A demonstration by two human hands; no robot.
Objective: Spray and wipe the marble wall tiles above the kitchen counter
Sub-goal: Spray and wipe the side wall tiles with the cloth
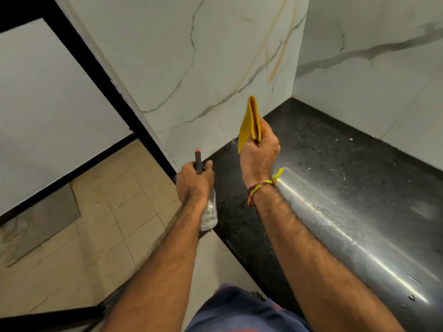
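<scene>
Left hand [195, 180] is gripping a clear plastic spray bottle with black, red-tipped nozzle [198, 161]; right hand [260, 154] is pinching a folded yellow cloth [250, 123] upright. White veined marble wall tiles [211, 68] are standing just beyond both hands, above the black counter [323, 149]. Likely spraying next: nozzle needs aiming at the tiles.

A yellow cloth [250, 123], white marble wall tiles [215, 56] veined grey and ochre, and a speckled black counter [323, 149] are seen.
</scene>
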